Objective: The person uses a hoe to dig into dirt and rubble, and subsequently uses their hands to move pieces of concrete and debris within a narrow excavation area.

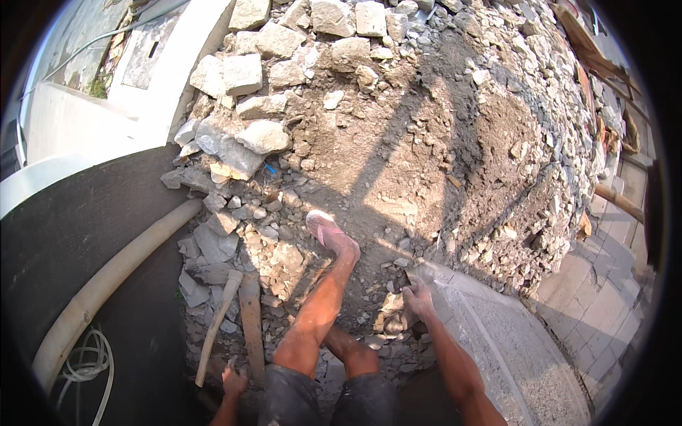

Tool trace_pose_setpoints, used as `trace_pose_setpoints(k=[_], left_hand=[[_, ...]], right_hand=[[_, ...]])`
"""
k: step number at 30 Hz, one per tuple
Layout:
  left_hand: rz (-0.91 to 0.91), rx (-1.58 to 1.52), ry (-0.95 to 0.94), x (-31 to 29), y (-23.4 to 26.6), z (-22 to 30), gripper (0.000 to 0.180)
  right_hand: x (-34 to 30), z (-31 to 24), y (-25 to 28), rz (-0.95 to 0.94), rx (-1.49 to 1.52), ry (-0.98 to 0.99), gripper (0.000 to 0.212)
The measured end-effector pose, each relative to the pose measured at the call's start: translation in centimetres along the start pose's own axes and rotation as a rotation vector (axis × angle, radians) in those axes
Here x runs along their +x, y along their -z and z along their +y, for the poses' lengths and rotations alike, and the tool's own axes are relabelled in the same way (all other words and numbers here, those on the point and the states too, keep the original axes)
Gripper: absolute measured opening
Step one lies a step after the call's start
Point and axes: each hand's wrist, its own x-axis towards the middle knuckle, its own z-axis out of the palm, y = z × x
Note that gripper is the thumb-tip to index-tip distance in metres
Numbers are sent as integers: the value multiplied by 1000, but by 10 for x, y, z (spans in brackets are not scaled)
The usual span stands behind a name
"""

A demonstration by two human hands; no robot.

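Note:
My right hand (419, 297) grips the near-left corner of a large grey slab (497, 341), with its fingers bent over the edge. The slab looks like rough concrete and has a pale stripe along it. Just left of that hand lies a crumpled brownish piece (391, 317), its kind unclear. My left hand (234, 378) is low over the rubble, its fingers partly apart and nothing visible in them. Nearest to it are a flat brown wooden strip (251, 319) and a pale wooden handle (220, 326), both leaning on broken stones.
My sandalled foot (328, 233) stands on loose dirt. Stone blocks (241, 74) are stacked at the far left, and a gravel heap (526, 142) rises at the right. A dark wall (106, 192), a thick pale pipe (106, 284) and coiled tubing (89, 362) line the left; paving (597, 284) lies right.

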Motion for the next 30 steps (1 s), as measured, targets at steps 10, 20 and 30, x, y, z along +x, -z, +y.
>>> trace_pose_setpoints(k=[10, 20, 30], left_hand=[[8, -644, 190, 3, 27, 135, 50], [100, -1112, 98, 169, 118, 329, 57], [748, -683, 184, 362, 214, 488, 105]], right_hand=[[88, -248, 102, -33, -96, 372, 49], [181, -653, 73, 182, -880, 1317, 64], [294, -829, 4, -132, -1870, 954, 125]])
